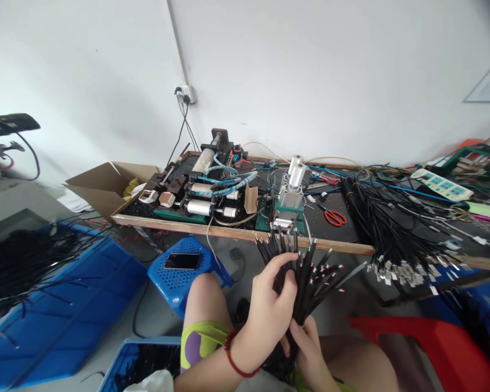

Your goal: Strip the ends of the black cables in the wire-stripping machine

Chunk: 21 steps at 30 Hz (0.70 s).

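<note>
A thick bundle of black cables (306,288) stands upright above my lap, its stripped ends fanned out and showing small red, white and green wire tips. My left hand (271,299), with a red cord bracelet at the wrist, is closed on the upper left part of the bundle, thumb and index finger around some of the cables. Lower down, my right hand (309,348) is wrapped around the same bundle. The bundle's lower end drops between my legs and is partly hidden.
A workbench (343,247) carries a pneumatic press (292,190), red-handled scissors (335,218) and a pile of black cables with connectors (375,228). A blue stool (163,277) holds a phone (182,261). Blue crates (106,288) stand left; a red stool (436,337) is right.
</note>
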Tool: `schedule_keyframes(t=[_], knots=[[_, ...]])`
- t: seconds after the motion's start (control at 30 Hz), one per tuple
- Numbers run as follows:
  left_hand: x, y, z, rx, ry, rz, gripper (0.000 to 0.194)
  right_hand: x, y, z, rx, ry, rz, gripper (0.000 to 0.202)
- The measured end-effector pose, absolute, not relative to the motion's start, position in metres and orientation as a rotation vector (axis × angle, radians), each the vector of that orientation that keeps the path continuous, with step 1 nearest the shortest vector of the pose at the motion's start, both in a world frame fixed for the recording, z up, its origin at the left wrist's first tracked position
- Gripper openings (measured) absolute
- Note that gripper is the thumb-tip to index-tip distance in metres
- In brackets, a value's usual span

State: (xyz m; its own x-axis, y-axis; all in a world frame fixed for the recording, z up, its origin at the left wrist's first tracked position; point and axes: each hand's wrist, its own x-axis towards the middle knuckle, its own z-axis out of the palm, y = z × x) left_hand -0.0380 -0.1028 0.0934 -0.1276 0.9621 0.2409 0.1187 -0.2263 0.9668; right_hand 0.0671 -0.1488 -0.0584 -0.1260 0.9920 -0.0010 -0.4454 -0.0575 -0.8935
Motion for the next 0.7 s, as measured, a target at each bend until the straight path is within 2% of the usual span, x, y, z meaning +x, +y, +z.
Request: schedule_keyframes(t=[0.7], knots=[[-0.047,-0.105,0.099,1.399,1.135,1.361,0.011,0.071,-0.148,-0.058,-0.764,-0.893,1.638,0.055]])
